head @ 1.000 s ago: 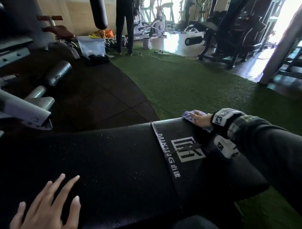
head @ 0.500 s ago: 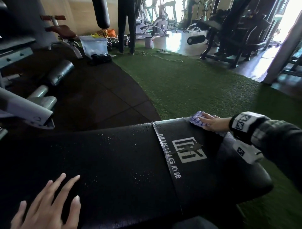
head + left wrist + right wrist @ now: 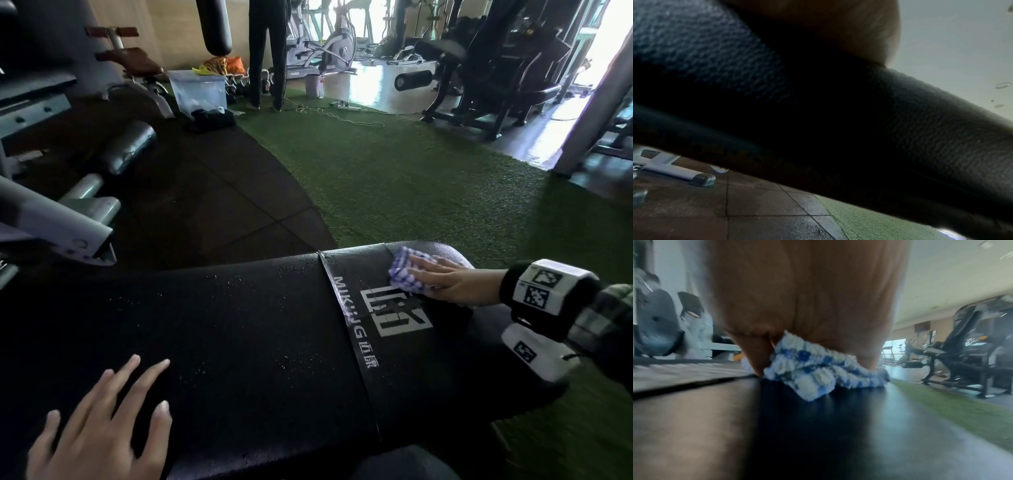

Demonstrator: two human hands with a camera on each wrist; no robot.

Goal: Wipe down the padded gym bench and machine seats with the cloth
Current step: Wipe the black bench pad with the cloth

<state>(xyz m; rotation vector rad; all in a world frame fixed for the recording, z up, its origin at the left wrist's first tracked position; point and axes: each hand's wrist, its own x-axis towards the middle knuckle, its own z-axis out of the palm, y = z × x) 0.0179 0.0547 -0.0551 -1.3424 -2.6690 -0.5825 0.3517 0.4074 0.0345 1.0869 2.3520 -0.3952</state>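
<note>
A black padded bench (image 3: 239,325) with a white logo and water droplets fills the lower head view. A blue-and-white checked cloth (image 3: 400,270) lies on its far right end, just above the logo. My right hand (image 3: 445,281) presses it down with straight fingers. In the right wrist view the cloth (image 3: 818,369) bunches under my right hand (image 3: 807,296) on the shiny bench (image 3: 818,434). At the near left, my left hand (image 3: 102,428) rests flat on the pad, fingers spread. The left wrist view shows only grained bench padding (image 3: 920,121).
Grey machine arms and a roller pad (image 3: 126,147) stand to the left over dark rubber floor. Green turf (image 3: 394,178) lies beyond the bench. A clear plastic bin (image 3: 198,90), a standing person's legs (image 3: 267,51) and weight machines (image 3: 496,68) are at the back.
My right hand has slid the cloth from the pad's far edge toward me, up to the top of the logo. The left hand has stayed put.
</note>
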